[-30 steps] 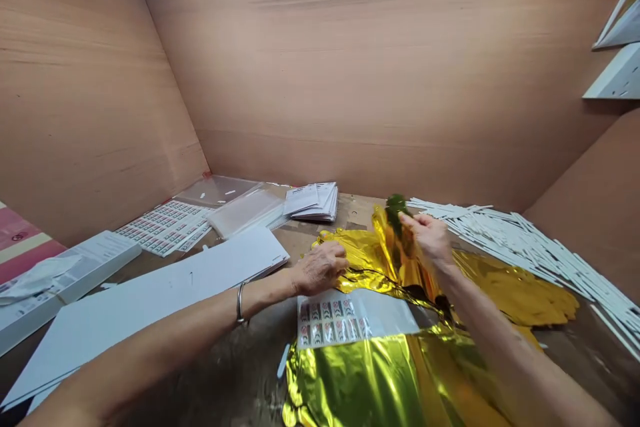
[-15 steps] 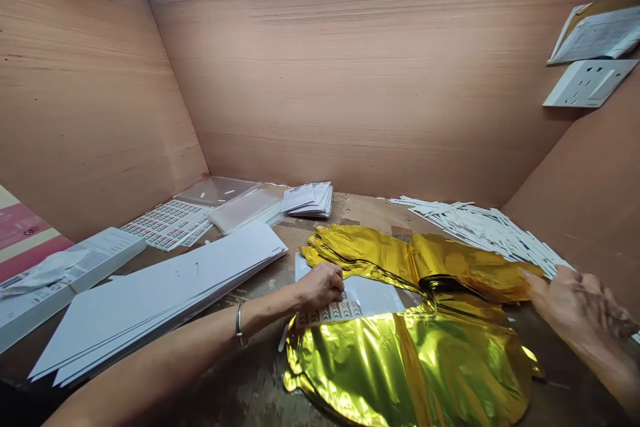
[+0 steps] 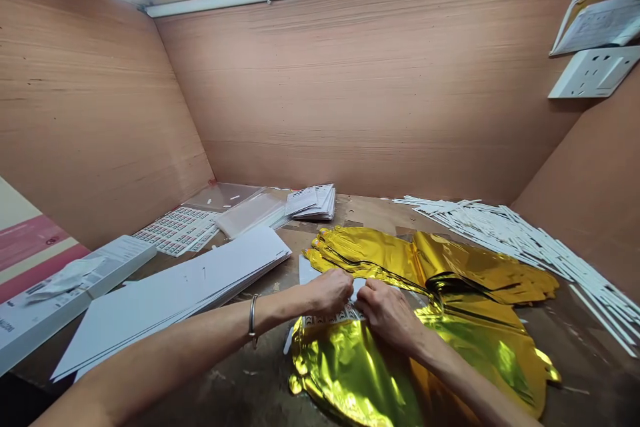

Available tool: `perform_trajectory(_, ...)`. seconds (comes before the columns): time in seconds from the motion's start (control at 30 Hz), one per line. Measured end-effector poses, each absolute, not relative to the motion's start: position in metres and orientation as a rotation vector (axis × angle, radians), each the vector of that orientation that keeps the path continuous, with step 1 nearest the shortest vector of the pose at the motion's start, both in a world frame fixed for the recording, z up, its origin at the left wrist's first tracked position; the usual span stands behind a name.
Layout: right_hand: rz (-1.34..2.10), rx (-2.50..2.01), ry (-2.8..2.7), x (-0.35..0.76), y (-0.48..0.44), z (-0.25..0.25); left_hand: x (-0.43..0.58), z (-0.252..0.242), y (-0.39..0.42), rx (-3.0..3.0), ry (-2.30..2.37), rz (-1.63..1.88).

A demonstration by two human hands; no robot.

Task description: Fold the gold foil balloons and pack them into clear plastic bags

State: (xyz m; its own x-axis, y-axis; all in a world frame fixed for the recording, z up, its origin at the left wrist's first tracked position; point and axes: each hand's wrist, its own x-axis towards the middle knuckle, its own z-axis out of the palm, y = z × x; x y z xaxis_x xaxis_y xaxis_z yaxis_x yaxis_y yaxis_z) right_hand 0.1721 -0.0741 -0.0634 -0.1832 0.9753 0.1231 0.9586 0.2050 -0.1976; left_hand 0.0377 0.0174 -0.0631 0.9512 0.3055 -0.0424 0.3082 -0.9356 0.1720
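My left hand [image 3: 331,291], a bracelet on its wrist, is closed over a small sheet of printed labels [image 3: 320,318]. Right beside it, my right hand [image 3: 387,310] is closed too, its fingertips bent down at the same sheet. Whatever the fingers pinch is hidden behind the knuckles. Shiny gold foil balloons [image 3: 350,367] lie flat and folded below and right of the hands, and my right forearm crosses over them. More gold foil [image 3: 370,250] is spread behind the hands. White paper [image 3: 307,271] shows between the foil layers.
White sticks [image 3: 500,233] are heaped at the back right. To the left lie a stack of white card [image 3: 175,293], a long white box [image 3: 75,290], label sheets [image 3: 177,230], clear plastic bags [image 3: 253,212] and a pile of printed cards [image 3: 313,202]. Wooden panels [image 3: 325,100] enclose the table.
My right hand has moved left from the foil's far right end to beside my left hand. My left hand stays closed over the label sheet. The view has shifted slightly.
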Motion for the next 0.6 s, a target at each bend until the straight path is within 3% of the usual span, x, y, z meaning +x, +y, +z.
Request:
perform_trajectory(0.3, 0.114, -1.778, -2.155, 0.175, -0.078, -0.078, 0.046, -0.058, 0.002, 3.163, 0.276, -0.23)
perform_trajectory(0.6, 0.05, -1.763, -2.134, 0.172, -0.081, -0.09, 0.036, -0.06, 0.026, 2.821, 0.593, -0.004)
